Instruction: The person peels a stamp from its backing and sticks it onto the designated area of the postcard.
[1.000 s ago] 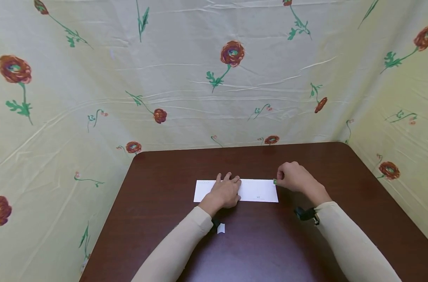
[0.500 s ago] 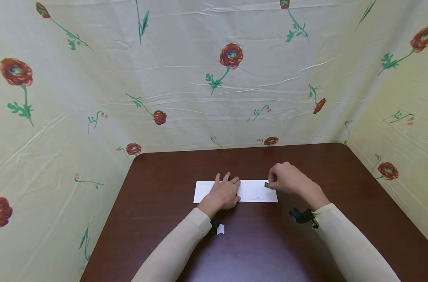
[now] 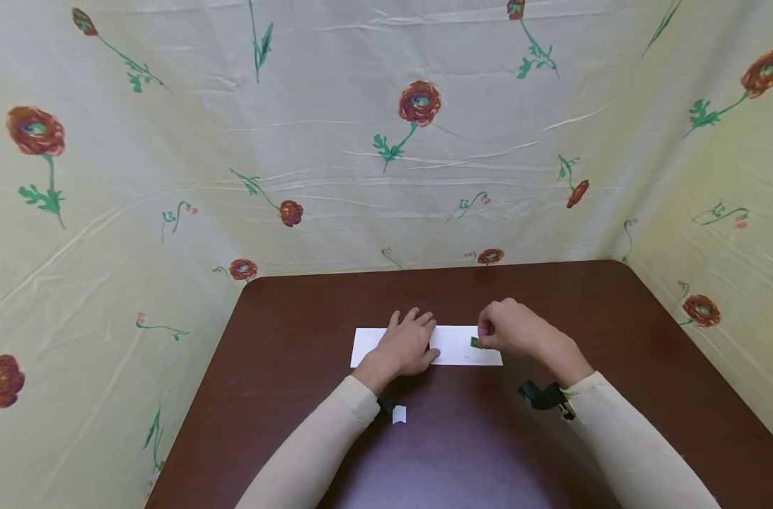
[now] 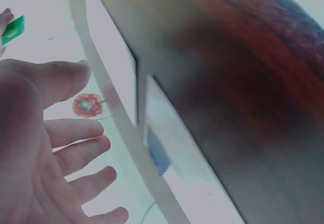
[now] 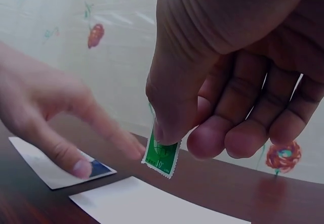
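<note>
My right hand point(image 3: 520, 329) pinches a small green postage stamp point(image 5: 163, 159) between thumb and forefinger. Perforated edges and a "10" show on the stamp in the right wrist view. It hovers over the right-hand white paper point(image 5: 147, 199), which looks like a card or envelope. A second white paper point(image 5: 53, 163) lies to its left, a narrow gap between them; a dark blue patch point(image 4: 158, 153) marks its corner. My left hand point(image 3: 404, 346) is spread over the place where the two papers meet and hides that part in the head view.
A small white scrap point(image 3: 399, 414) with a notched edge lies on the brown table point(image 3: 284, 424), nearer to me. Behind the table and at its sides hangs a flower-patterned cloth point(image 3: 335, 141). A black camera mount point(image 3: 542, 396) sits at my right wrist.
My right hand has carried the stamp leftward and a little nearer to me, from the right paper's far right corner to over its surface. The left hand stays nearly in place.
</note>
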Motion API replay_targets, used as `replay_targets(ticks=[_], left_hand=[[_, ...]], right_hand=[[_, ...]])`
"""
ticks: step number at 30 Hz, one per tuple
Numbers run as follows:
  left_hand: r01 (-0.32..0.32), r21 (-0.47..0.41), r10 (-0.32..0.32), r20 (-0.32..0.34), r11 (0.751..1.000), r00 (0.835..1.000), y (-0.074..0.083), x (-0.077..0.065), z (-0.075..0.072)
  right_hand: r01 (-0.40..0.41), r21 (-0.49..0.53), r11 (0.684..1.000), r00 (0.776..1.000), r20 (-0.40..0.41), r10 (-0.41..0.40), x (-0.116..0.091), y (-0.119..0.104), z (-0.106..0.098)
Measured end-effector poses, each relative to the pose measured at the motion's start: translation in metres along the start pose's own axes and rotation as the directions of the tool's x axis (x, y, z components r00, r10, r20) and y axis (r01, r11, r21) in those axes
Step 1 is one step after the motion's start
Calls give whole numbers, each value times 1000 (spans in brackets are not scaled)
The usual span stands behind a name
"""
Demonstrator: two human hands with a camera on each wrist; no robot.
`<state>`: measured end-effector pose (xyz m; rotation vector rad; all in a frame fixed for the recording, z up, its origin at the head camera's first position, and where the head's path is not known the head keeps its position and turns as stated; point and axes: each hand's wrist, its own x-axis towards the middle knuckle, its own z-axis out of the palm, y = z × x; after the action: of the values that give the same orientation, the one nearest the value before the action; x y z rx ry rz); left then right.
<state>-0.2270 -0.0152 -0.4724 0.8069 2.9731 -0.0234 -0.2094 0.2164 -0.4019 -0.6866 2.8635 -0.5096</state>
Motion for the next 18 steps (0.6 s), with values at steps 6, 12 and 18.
replay_targets(ticks=[6,12,18], left_hand=[[-60,-67,50,-143,996,989,4,-5,-13],[-172,-178,115,-290,969,950,13,-11,-24],[-225,-320,123,-311,920,943,20,-18,-26]], right_hand=[[14,-2,1000,1000,-15,-14,-1,-8,0],[26,11,1000,999,-24,-25,-2,-13,1],[41,41,998,999,-31,-40,-3,-18,4]])
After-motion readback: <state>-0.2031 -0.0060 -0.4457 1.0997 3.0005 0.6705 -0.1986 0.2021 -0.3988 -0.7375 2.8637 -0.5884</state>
